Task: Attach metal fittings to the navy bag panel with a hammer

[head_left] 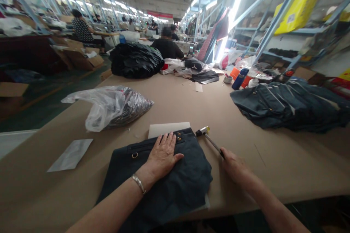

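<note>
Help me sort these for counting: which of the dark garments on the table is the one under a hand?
The dark garment at the near table edge: the left hand lies flat on it. The garment pile at far right lies untouched; the right hand holds a small hammer.

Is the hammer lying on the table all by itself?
No, the right hand grips the hammer by its handle beside the dark garment.

Dark navy garment point(164, 178) with brass-coloured rivets, on a white board point(166, 129). Tan table point(246, 145); yellow bag point(300, 5); black-handled hammer point(209, 138).
</note>
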`<state>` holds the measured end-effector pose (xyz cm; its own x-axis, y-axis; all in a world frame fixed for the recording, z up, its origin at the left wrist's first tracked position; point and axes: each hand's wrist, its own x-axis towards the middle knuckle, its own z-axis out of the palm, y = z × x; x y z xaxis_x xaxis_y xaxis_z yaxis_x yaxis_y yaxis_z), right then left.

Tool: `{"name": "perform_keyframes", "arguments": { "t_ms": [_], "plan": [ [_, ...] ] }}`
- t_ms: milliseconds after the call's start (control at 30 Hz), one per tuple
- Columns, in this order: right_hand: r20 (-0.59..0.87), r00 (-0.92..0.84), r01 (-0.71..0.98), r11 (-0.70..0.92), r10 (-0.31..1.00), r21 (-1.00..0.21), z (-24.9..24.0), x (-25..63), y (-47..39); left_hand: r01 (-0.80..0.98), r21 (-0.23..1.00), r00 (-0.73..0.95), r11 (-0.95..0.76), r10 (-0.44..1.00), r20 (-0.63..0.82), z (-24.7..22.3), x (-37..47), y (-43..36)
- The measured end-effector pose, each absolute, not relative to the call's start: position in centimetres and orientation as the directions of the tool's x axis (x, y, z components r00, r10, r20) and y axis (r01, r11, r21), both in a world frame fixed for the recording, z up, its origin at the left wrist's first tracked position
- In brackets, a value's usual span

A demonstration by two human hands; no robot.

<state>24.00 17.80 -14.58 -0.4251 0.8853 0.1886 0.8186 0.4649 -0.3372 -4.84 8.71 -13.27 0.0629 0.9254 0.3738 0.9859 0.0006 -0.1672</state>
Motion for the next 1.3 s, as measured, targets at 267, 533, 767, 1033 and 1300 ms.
{"name": "perform_keyframes", "arguments": {
  "t_ms": [267, 533, 767, 1033, 1300],
  "plan": [
    [0.11, -0.561, 0.229, 0.281, 0.821, -0.932, -11.9, 21.9, 15.5, 0.989, -0.142, 0.081, -0.027, 0.916, 0.393, -13.7, -5.1, 8.8],
    [0.148, -0.636, 0.421, 0.501, 0.758, -0.756, -12.0, 19.3, 15.4, 0.993, -0.116, 0.066, -0.016, 0.892, 0.447, -13.9, -5.1, 8.9],
    [0.171, -0.642, 0.591, 0.625, 0.747, -0.511, -11.3, 18.1, 16.1, 0.995, -0.095, 0.055, -0.013, 0.887, 0.459, -13.7, -4.9, 8.7],
    [0.397, -0.604, 0.531, 0.72, 0.691, -0.446, -10.9, 17.9, 14.9, 0.995, -0.096, 0.075, -0.032, 0.869, 0.49, -14.2, -5.0, 8.9],
    [0.294, -0.638, 0.564, 0.692, 0.711, -0.45, -12.1, 18.1, 15.5, 0.997, -0.074, 0.052, -0.018, 0.875, 0.482, -14.0, -4.9, 8.8]
  ]
}}
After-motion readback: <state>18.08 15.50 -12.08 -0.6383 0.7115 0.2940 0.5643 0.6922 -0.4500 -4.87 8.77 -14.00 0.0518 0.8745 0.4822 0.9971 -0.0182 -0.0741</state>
